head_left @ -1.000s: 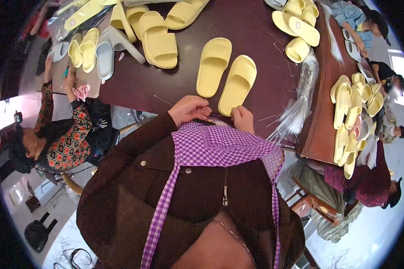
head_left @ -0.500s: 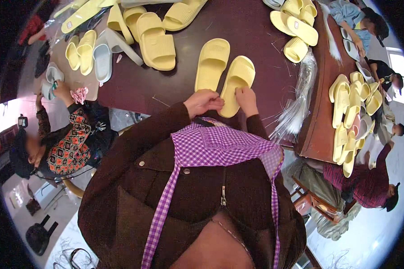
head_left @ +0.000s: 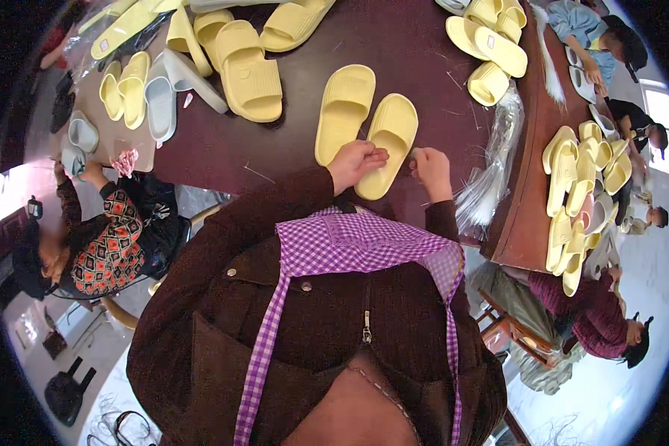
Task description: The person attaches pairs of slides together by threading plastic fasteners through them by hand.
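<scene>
Left hand (head_left: 357, 162) was seen pinching the heel edge of the right slipper (head_left: 385, 145) on the table (head_left: 424, 67); long axis ran away from the body. Right hand (head_left: 431, 169) was curled just beside, apparently empty.

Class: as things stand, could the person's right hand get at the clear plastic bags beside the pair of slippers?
Probably yes: right hand is beside the bags, with only bare table between.

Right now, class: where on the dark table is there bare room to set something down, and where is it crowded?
Bare table lies beyond the yellow slipper pair, and left of the left hand toward the grey slippers. The slipper heaps and the plastic bags beside the right hand are crowded.
</scene>
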A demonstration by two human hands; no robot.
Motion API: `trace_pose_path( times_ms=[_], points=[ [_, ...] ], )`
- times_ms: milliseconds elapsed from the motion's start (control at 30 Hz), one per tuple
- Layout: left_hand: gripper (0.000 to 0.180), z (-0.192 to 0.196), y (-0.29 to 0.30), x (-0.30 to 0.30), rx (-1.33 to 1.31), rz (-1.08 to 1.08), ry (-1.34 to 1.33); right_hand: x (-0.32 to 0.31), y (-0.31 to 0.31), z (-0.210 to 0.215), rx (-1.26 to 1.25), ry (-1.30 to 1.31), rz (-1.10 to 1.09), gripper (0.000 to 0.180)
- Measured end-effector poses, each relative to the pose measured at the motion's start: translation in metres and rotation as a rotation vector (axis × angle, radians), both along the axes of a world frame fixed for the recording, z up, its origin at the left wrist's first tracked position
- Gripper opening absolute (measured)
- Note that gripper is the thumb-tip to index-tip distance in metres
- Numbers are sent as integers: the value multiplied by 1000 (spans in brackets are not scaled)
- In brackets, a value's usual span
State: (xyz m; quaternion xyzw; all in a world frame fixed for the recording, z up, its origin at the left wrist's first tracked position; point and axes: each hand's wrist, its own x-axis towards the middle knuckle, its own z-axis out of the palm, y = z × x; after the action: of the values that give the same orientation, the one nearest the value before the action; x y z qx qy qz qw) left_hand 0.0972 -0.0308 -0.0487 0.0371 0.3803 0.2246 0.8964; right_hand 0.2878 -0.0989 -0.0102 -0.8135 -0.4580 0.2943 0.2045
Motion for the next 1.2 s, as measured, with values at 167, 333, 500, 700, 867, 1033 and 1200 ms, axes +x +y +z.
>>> trace_pose_path(
  times_ms=[167, 333, 500, 700, 867, 1033, 1200],
  points=[
    [16, 3, 1, 1, 18, 4, -11, 20, 36, -9, 152, 6, -91, 29],
    [16, 3, 1, 0, 145, -36, -42, 13, 92, -9, 162, -191, 33, 31],
    [17, -26, 0, -4, 658, -192, 60, 11, 125, -12, -41, -356, 180, 33],
    [17, 14, 10, -11, 64, -66, -24, 35, 123, -44, 63, -408, 317, 29],
    [17, 19, 5, -53, 107, -109, 34, 34, 99, -32, 156, -381, 77, 27],
    [18, 43, -9, -80, 82, -222, 51, 34, 86, -26, 243, -322, -15, 24],
    [15, 44, -4, -76, 221, -214, 165, 26, 85, -22, 319, -289, -7, 26]
  ],
)
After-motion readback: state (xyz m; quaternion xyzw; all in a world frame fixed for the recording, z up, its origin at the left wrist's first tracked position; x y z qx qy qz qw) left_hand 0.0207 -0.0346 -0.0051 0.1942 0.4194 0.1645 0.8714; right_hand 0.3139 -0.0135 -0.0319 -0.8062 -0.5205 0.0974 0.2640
